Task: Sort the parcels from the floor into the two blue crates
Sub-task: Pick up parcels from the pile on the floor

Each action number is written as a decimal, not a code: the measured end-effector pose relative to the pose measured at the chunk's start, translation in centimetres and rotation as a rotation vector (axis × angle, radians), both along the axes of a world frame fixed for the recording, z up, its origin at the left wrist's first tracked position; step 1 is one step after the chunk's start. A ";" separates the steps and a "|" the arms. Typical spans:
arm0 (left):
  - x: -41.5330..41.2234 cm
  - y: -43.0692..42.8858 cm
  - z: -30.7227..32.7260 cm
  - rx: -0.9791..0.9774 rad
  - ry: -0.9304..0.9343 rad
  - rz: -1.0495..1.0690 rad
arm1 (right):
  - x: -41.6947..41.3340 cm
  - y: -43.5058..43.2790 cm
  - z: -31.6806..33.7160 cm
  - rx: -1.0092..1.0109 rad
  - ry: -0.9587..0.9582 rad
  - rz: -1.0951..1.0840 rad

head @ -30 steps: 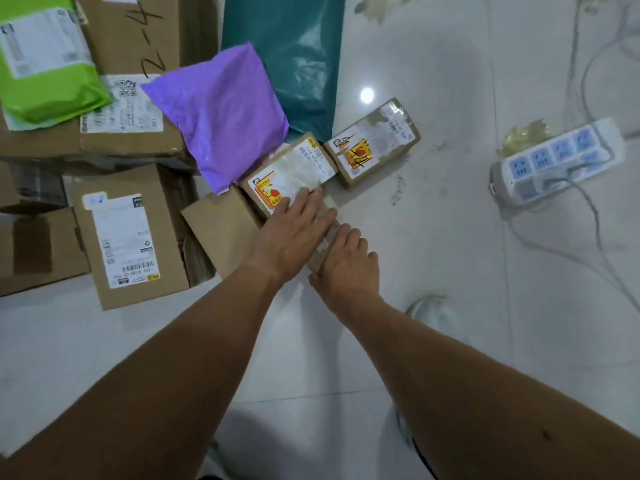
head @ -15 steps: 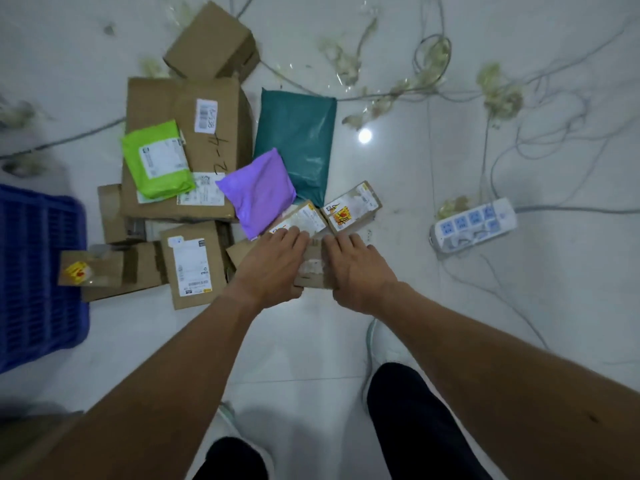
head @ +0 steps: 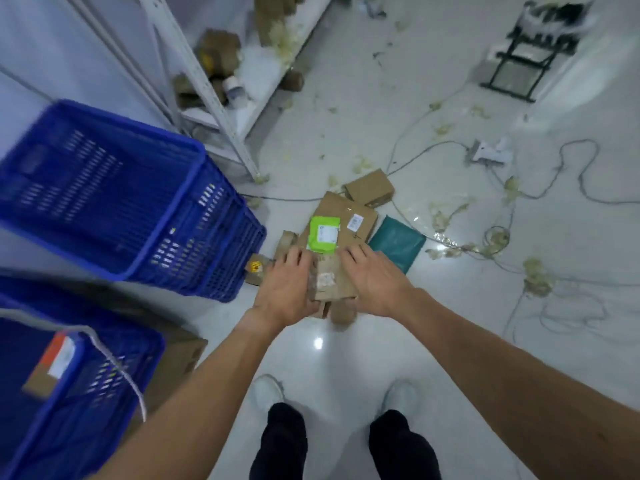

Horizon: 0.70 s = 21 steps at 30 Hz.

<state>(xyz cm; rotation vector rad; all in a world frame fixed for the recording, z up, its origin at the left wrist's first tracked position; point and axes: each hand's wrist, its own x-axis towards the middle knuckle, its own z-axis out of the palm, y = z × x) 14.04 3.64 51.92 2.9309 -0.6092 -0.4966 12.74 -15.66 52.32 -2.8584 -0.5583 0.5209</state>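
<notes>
- Head view: left hand (head: pixel 285 289) grips the parcels (head: pixel 329 282), fingers curled over them.
- Right hand (head: pixel 375 282) presses their other side, fingers spread.
- Far crate (head: pixel 194 216) and near crate (head: pixel 114 368) stand left.

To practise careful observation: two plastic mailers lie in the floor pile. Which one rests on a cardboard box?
The lime-green mailer: it lies atop the large box, while the teal mailer lies on the floor.
</notes>
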 end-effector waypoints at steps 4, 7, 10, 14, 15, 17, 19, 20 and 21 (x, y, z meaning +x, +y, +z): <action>-0.9 8.0 6.3 0.000 -0.079 0.199 | 2.1 7.9 6.0 0.004 -0.104 0.162; -0.9 14.9 9.8 -0.019 -0.131 0.295 | 3.7 14.9 9.3 -0.006 -0.169 0.250; -0.8 21.7 12.3 -0.055 -0.212 0.367 | 5.4 21.8 12.1 -0.018 -0.232 0.312; -0.8 29.6 15.2 -0.062 -0.236 0.463 | 6.9 30.8 15.7 -0.037 -0.268 0.390; -0.8 31.3 15.8 -0.065 -0.236 0.480 | 7.1 32.8 16.2 -0.045 -0.266 0.404; -0.8 34.5 16.5 -0.068 -0.248 0.509 | 7.5 36.2 17.2 -0.061 -0.270 0.432; -0.8 37.2 16.8 -0.082 -0.260 0.549 | 8.0 39.1 18.0 -0.058 -0.275 0.460; -0.8 38.5 16.7 -0.087 -0.267 0.571 | 8.3 40.5 18.3 -0.055 -0.281 0.477; -0.7 39.7 16.5 -0.090 -0.277 0.590 | 8.7 41.8 18.6 -0.051 -0.284 0.497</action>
